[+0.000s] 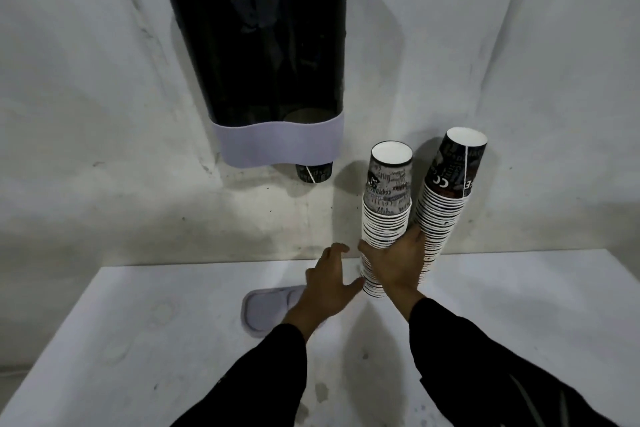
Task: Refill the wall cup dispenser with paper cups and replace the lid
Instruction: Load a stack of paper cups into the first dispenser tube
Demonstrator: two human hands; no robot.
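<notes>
The dark wall cup dispenser (256, 45) hangs on the wall with a pale lilac band along its bottom; one printed cup (314, 173) pokes out beneath its right side. Two stacks of upturned paper cups stand at the table's back edge. My right hand (394, 267) is wrapped around the lower part of the left stack (386, 211), which is tilted. The right stack (446, 191) leans against the wall beside it. My left hand (325, 284) hovers with fingers spread just left of the held stack. The lilac lid (266, 308) lies flat on the table, partly hidden by my left wrist.
The white table (138, 340) carries faint ring marks on its left part and small stains near the front. A stained grey wall (104, 149) rises directly behind it.
</notes>
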